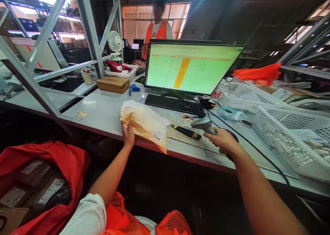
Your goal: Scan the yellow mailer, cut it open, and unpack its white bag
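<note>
My left hand (128, 136) grips the near left corner of a yellowish plastic mailer parcel (144, 121) that lies on the grey desk (103, 111) and hangs over its front edge. A white barcode label (159, 134) shows on the parcel's lower right side. My right hand (223, 140) is closed round the handle of a grey barcode scanner (205, 125), whose head points left toward the parcel. A black-and-yellow utility knife (187, 131) lies between the parcel and the scanner.
A monitor (190, 68) with a green spreadsheet and a black keyboard (175, 104) stand behind. White mesh baskets (283, 125) fill the right side. A brown box (113, 84) and tape rolls (134, 89) sit at the left. A red sack of parcels (43, 183) is below left. A person in an orange vest (158, 30) stands beyond.
</note>
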Motion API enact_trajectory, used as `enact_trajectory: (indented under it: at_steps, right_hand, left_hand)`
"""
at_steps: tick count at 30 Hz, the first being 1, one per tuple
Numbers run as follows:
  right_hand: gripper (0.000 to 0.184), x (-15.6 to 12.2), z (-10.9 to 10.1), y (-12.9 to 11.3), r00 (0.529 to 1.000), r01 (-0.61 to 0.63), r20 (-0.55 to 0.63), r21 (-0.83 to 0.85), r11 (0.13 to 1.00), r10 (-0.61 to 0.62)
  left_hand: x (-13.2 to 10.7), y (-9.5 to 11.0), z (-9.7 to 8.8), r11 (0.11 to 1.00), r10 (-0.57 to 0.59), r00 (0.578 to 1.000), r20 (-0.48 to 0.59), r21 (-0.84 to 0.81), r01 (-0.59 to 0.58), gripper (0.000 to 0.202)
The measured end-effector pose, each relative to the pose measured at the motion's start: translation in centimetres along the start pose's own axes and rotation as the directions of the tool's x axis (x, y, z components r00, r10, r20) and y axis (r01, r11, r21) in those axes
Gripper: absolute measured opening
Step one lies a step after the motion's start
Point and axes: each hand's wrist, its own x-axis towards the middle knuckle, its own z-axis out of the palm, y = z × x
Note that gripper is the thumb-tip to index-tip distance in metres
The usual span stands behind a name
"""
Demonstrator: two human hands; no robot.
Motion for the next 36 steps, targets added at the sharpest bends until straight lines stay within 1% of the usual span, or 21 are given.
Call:
enact_trajectory:
  at_steps: [1, 3, 6, 8, 9, 11, 13, 15, 17, 19, 20, 21, 22, 24, 26, 27, 28, 29, 31, 34, 36]
  right_hand:
    - [0.040, -1.2, -1.0, -0.2, 0.990, 0.102, 0.089, 0.078, 0.992, -0.109]
    - [0.045, -4.1, -2.7, -1.2, 0.914, 0.295, 0.213, 0.235, 0.926, -0.345]
    - [0.043, -7.8, -4.4, -3.5, 0.793, 0.515, 0.180, 0.311, 0.799, -0.581]
    - [0.040, -8.7, -4.8, -4.8, 0.746, 0.584, 0.151, 0.319, 0.746, -0.648]
    - [0.040, -8.6, -4.7, -5.2, 0.740, 0.587, 0.154, 0.325, 0.741, -0.654]
    - [0.040, -7.5, -4.1, -5.0, 0.759, 0.564, 0.156, 0.326, 0.759, -0.632]
    - [0.042, -5.2, -3.0, -3.7, 0.815, 0.523, 0.108, 0.286, 0.803, -0.570]
    - [0.045, -2.4, -1.6, -1.6, 0.897, 0.432, 0.015, 0.181, 0.883, -0.442]
    - [0.050, 0.3, 0.1, 0.8, 0.963, 0.260, -0.088, 0.043, 0.965, -0.255]
    - [0.053, 2.4, 1.8, 2.9, 0.984, 0.072, -0.160, -0.074, 0.995, -0.083]
    - [0.055, 3.0, 2.6, 3.8, 0.983, 0.000, -0.183, -0.113, 0.994, -0.021]
    - [0.057, 3.4, 3.4, 4.4, 0.979, -0.049, -0.201, -0.139, 0.989, 0.020]
    - [0.059, 3.7, 4.0, 4.8, 0.976, -0.078, -0.215, -0.153, 0.985, 0.044]
    - [0.063, 3.6, 5.0, 5.2, 0.970, -0.102, -0.234, -0.162, 0.981, 0.062]
    - [0.063, 3.4, 5.3, 5.1, 0.971, -0.099, -0.231, -0.167, 0.981, 0.059]
    - [0.061, 3.2, 5.2, 4.9, 0.972, -0.101, -0.227, -0.166, 0.981, 0.061]
    - [0.061, 3.1, 4.9, 4.7, 0.972, -0.097, -0.229, -0.160, 0.982, 0.059]
    - [0.060, 3.0, 4.4, 4.5, 0.967, -0.086, -0.250, -0.137, 0.987, 0.049]
    - [0.060, 3.0, 3.2, 3.8, 0.938, -0.038, -0.347, -0.059, 0.998, 0.015]
    - [0.059, 3.7, 1.4, 1.9, 0.857, 0.074, -0.514, 0.039, 0.997, -0.044]
    - [0.057, 5.2, 0.9, -0.1, 0.840, 0.119, -0.537, 0.056, 0.991, -0.071]
  left_hand:
    - [0.0, 0.0, -0.1, 1.000, 0.001, 1.000, 0.001, 0.006, -0.001, 0.053]
    - [-0.1, 0.0, -0.1, 1.000, -0.005, 1.000, -0.002, 0.017, 0.005, 0.054]
    - [-0.2, 0.1, -0.1, 1.000, -0.018, 1.000, -0.006, 0.016, 0.018, 0.055]
    - [-0.3, 0.2, 0.0, 1.000, -0.022, 1.000, -0.001, -0.007, 0.022, 0.053]
    - [-0.3, 0.2, 0.0, 0.999, -0.025, 1.000, 0.000, -0.021, 0.025, 0.052]
    - [-0.3, 0.2, 0.0, 0.998, -0.043, 0.999, 0.006, -0.056, 0.043, 0.049]
    - [-0.1, 0.2, -0.3, 0.992, -0.081, 0.997, 0.019, -0.093, 0.082, 0.047]
    - [0.2, 0.4, -1.1, 0.983, -0.128, 0.992, 0.014, -0.128, 0.129, 0.051]
    - [0.8, 1.2, -2.3, 0.977, -0.154, 0.987, -0.048, -0.155, 0.145, 0.057]
    - [1.6, 2.8, -3.6, 0.995, -0.045, 0.990, -0.132, -0.099, 0.032, 0.061]
    - [2.1, 3.8, -4.0, 0.997, 0.062, 0.990, -0.130, -0.035, -0.067, 0.060]
    - [2.7, 5.0, -4.2, 0.984, 0.176, 0.982, -0.073, 0.038, -0.173, 0.056]
    - [3.4, 6.1, -4.0, 0.955, 0.275, 0.961, 0.040, 0.108, -0.278, 0.052]
    - [4.9, 7.9, -2.9, 0.870, 0.360, 0.865, 0.350, 0.209, -0.447, 0.048]
    - [6.2, 8.6, -0.9, 0.758, 0.304, 0.739, 0.601, 0.317, -0.570, 0.051]
    - [6.6, 8.4, 0.2, 0.686, 0.242, 0.686, 0.686, 0.379, -0.621, 0.054]
    - [6.7, 7.9, 1.2, 0.611, 0.175, 0.651, 0.739, 0.437, -0.660, 0.056]
    - [6.7, 7.2, 2.0, 0.544, 0.116, 0.632, 0.766, 0.484, -0.686, 0.057]
    - [5.9, 5.5, 3.0, 0.449, 0.065, 0.620, 0.782, 0.532, -0.718, 0.056]
    - [4.4, 3.4, 2.8, 0.396, 0.121, 0.598, 0.792, 0.514, -0.761, 0.054]
    - [3.8, 2.8, 2.3, 0.386, 0.148, 0.580, 0.801, 0.493, -0.780, 0.052]
